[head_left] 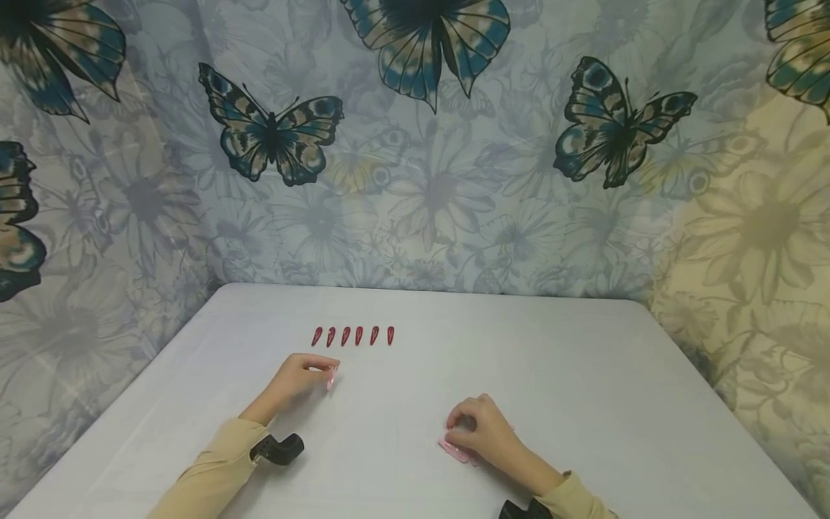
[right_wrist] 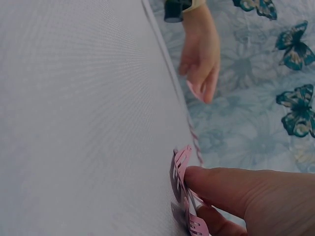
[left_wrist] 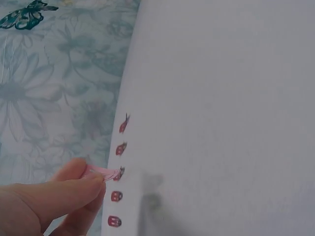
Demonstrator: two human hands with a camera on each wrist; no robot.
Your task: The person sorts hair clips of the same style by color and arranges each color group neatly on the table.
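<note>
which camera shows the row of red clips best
The head view: all six red clips lie unobstructed there. The left wrist view shows five, nearly end-on, one partly behind the pink clip. The right wrist view has only a small reddish strip, possibly them.

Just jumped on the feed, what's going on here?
At a white table, a person's left grip pinches one pink hair clip just short of a row of six red clips. The right grip is down at more pink clips; whether it has one pinched isn't clear.
</note>
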